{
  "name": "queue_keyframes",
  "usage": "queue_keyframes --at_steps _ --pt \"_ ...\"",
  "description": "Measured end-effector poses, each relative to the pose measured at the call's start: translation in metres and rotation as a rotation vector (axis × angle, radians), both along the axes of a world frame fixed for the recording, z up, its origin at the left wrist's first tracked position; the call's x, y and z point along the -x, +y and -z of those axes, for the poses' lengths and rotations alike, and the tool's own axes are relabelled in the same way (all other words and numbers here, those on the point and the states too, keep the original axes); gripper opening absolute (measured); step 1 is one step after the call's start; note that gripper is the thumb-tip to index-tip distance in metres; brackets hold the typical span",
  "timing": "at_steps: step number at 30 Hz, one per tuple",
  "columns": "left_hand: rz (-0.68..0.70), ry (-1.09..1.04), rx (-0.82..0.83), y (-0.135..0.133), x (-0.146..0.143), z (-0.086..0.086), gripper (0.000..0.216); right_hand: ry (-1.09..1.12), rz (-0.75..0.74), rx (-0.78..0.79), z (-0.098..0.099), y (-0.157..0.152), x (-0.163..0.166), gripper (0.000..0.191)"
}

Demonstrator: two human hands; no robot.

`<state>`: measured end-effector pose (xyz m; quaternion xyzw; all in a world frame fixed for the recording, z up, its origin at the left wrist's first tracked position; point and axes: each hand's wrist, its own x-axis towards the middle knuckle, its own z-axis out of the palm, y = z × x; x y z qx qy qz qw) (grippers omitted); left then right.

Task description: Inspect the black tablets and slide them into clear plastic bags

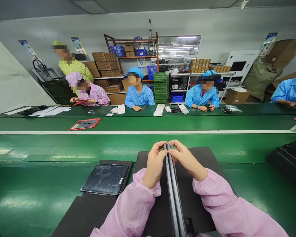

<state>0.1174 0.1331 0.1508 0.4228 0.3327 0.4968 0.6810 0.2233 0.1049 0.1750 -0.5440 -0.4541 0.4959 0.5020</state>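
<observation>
Two thin grey slabs, probably tablets [174, 194], stand on edge side by side, seen almost edge-on so their faces are hidden. At their far end, my left hand [156, 161] pinches the left slab. My right hand [186, 158] grips the right slab opposite, fingers wrapped over its outer side. Both hands are closed, close together over a black mat [199, 197]. To the left lies a flat tablet [106, 178] with a dark screen, a shiny film and a small white label, on top of another dark flat piece. A small black object [189, 225] sits by the slabs' near end.
Beyond my hands runs a green conveyor [51, 144], with a red-framed panel [85, 124] on its far side. Several co-workers sit across, papers [159, 110] before them. Black items [289, 161] are piled at right. Another black mat [84, 217] lies at near left.
</observation>
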Motion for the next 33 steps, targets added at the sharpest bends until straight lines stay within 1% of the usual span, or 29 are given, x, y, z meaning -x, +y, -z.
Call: queue_keyframes --at_steps 4,6,11,22,27,31,33 --pt "-0.003 0.001 -0.020 0.000 0.001 0.000 0.023 -0.014 0.016 0.000 0.002 0.000 -0.001 0.018" --pt "0.013 -0.022 -0.050 0.000 0.003 0.001 0.026 -0.005 -0.002 -0.004 0.002 -0.002 -0.002 0.018" --pt "0.083 -0.052 -0.106 -0.002 0.008 0.002 0.038 0.017 -0.122 0.008 0.003 -0.008 -0.009 0.033" --pt "0.104 -0.068 -0.124 -0.004 0.007 0.001 0.039 0.024 -0.140 0.004 0.001 -0.012 -0.011 0.036" --pt "0.117 -0.048 -0.146 -0.003 0.008 0.004 0.039 0.003 -0.105 -0.008 0.000 -0.015 -0.011 0.034" --pt "0.152 -0.107 -0.183 -0.003 0.009 0.010 0.051 -0.017 -0.151 -0.009 0.003 -0.017 -0.016 0.052" --pt "0.165 -0.114 -0.193 -0.004 0.010 0.013 0.053 -0.036 -0.165 -0.008 0.005 -0.019 -0.017 0.057"
